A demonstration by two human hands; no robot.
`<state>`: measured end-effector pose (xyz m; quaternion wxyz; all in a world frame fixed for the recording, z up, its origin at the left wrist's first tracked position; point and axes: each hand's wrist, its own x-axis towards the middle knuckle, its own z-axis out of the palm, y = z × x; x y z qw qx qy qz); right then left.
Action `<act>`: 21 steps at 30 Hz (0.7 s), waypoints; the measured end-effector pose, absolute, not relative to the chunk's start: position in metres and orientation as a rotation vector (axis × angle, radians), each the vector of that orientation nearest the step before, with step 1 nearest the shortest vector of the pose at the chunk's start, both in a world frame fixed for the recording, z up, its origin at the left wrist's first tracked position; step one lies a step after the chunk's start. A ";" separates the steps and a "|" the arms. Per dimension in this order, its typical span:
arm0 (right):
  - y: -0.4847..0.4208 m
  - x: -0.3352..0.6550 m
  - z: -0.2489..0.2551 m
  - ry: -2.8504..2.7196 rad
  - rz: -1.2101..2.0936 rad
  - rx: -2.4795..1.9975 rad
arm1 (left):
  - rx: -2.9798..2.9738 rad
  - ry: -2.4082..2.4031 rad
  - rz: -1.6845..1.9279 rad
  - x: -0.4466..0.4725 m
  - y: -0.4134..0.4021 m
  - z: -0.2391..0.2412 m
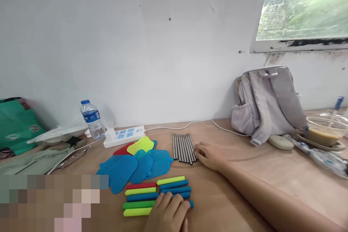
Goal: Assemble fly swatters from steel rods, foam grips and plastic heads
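Well, my right fingers [203, 148] touched metal rods [183, 148] toward the counter's [217, 203] back edge; my left fingers [166, 200] overlay coloured tubes [143, 196], both grips unclear.

1. Hands: two, left hand [169, 212] and right hand [208, 156].
2. Coloured tubes [145, 197]: ten visible, some part-covered; five blue, three yellow, one red, one green.
3. Metal rods [183, 148]: about ten, packed too close for exact count.
4. Mesh paddles [141, 166]: one yellow, one red, several blue; overlap hides blue total.
5. Singles: one water bottle [91, 117], one power strip [125, 136], one backpack [269, 101], one drink cup [323, 135].
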<state>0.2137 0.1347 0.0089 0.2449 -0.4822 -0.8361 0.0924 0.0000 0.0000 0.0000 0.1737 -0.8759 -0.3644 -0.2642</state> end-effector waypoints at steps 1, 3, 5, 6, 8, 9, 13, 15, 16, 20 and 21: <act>0.133 0.213 0.009 -2.296 0.236 -1.336 | -2.501 -1.066 -0.752 0.000 0.000 0.002; 0.130 0.213 0.010 -2.293 0.220 -1.417 | -2.543 -1.125 -0.735 0.001 -0.001 0.005; 0.129 0.212 0.009 -2.258 0.224 -1.505 | -2.562 -1.173 -0.732 0.002 -0.003 0.006; 0.129 0.212 0.009 -2.236 0.232 -1.541 | -2.561 -1.192 -0.734 0.002 -0.004 0.006; 0.129 0.213 0.006 -2.186 0.260 -1.603 | -2.538 -1.203 -0.741 0.001 -0.005 0.004; 0.129 0.215 0.005 -2.159 0.284 -1.637 | -2.521 -1.193 -0.740 0.000 -0.005 0.003; 0.132 0.227 -0.002 -2.051 0.430 -1.725 | -2.491 -1.195 -0.694 -0.006 -0.003 -0.002; 0.134 0.235 -0.003 -2.010 0.512 -1.711 | -2.506 -1.271 -0.665 -0.008 -0.003 -0.004; 0.135 0.239 -0.003 -1.989 0.556 -1.692 | -2.524 -1.306 -0.651 -0.008 -0.004 -0.005; 0.140 0.255 -0.001 -1.878 0.774 -1.540 | -2.613 -1.395 -0.604 -0.005 -0.006 -0.006; 0.140 0.258 -0.001 -1.836 0.831 -1.488 | -2.628 -1.407 -0.597 -0.005 -0.007 -0.005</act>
